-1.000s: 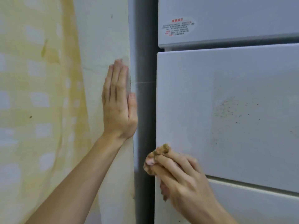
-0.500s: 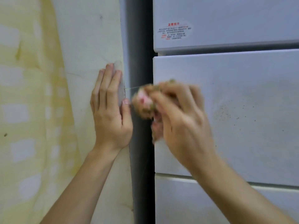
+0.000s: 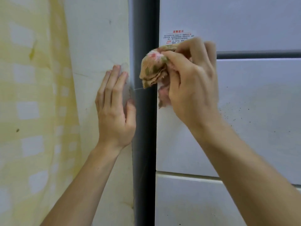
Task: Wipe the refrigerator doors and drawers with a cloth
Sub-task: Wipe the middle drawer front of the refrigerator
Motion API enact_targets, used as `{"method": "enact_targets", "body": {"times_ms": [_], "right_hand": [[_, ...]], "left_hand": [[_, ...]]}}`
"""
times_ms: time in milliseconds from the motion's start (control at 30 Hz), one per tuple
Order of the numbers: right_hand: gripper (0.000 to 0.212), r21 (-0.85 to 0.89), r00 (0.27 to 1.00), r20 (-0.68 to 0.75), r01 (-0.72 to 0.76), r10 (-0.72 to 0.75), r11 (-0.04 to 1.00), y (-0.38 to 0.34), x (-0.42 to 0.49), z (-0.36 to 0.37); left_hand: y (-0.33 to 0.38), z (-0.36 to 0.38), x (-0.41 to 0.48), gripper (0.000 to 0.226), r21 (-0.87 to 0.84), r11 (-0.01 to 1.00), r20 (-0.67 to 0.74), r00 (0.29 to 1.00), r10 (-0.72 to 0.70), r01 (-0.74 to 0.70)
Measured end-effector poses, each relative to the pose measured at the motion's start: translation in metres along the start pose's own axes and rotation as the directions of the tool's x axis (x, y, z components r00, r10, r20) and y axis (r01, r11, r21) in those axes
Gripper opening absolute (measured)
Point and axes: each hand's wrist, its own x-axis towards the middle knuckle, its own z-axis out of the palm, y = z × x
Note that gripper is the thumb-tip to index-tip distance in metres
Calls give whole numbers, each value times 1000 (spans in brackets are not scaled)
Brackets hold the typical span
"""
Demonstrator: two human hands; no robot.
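Wiping well here probably means the right hand [image 3: 193,82], gripping the bunched, soft tan cloth [image 3: 153,70] at the upper left corner of the smooth white drawer front [image 3: 260,144], pressing firmly across to the dark specks [image 3: 228,111], while the flat, open left hand [image 3: 114,111] braces on the wall [image 3: 97,38].

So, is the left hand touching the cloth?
Apart. Head view shows a dark strip between the left hand on the wall and the cloth in the right hand.

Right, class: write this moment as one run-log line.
right hand grips cloth at top-left corner of middle drawer | left hand flat on wall | dark specks on drawer
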Motion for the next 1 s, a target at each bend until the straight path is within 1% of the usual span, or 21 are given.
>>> {"method": "enact_targets", "body": {"times_ms": [100, 200, 267, 333, 400, 433, 467, 533, 600, 700, 767, 833, 867, 933, 1000], "right_hand": [[30, 31, 999, 1, 43, -43, 999, -5, -41, 4], [22, 46, 982, 107, 152, -157, 987, -8, -132, -3], [25, 53, 963, 183, 192, -199, 980, -2, -185, -13], [28, 62, 944, 234, 225, -233, 973, 7, -211, -26], [27, 49, 933, 258, 247, -251, 968, 17, -206, -35], [25, 36, 943, 237, 232, -233, 972, 22, -194, -39], [22, 18, 963, 187, 193, -193, 981, 26, -176, -42], [15, -5, 997, 34, 74, -74, 997, 38, -127, -46], [11, -15, 996, -83, -46, 45, 999, 47, -75, -50], [12, -16, 979, -155, -136, 132, 991, 51, -34, -47], [13, -17, 976, -165, -148, 143, 989, 48, -45, -43], [11, -32, 980, -155, -133, 127, 991, 43, -78, -43], [10, -37, 987, -129, -103, 98, 994, 42, -101, -43], [13, -39, 1000, -30, 5, -6, 999, 41, -153, -48], [17, -41, 992, 65, 115, -112, 993, 44, -196, -57]], "left_hand": [[0, 0, -1, 62, -7, 1000, -3, 1000, 0, 0], [0, 3, -3, 59, -1, 1000, -14, 1000, 9, -9], [1, 5, -6, 57, 3, 1000, -26, 1000, 11, -11], [4, 7, -11, 57, 4, 1000, -28, 1000, 14, -14], [9, 8, -17, 56, 1, 999, -12, 999, 34, -34], [12, 9, -20, 56, -4, 999, 2, 999, 47, -47], [15, 11, -23, 55, -11, 998, 19, 998, 63, -63], [25, 15, -25, 55, -23, 995, 50, 994, 102, -101], [33, 19, -24, 56, -26, 991, 70, 989, 134, -132], [40, 24, -19, 59, 23, 993, 64, 991, 116, -118], [40, 26, -17, 61, 35, 994, 55, 993, 101, -103], [41, 27, -19, 63, 38, 992, 50, 991, 122, -124], [42, 29, -22, 63, 50, 989, 52, 989, 138, -140], [43, 32, -26, 61, 86, 983, 60, 985, 160, -165], [45, 34, -28, 58, 111, 978, 67, 983, 170, -177]]}}
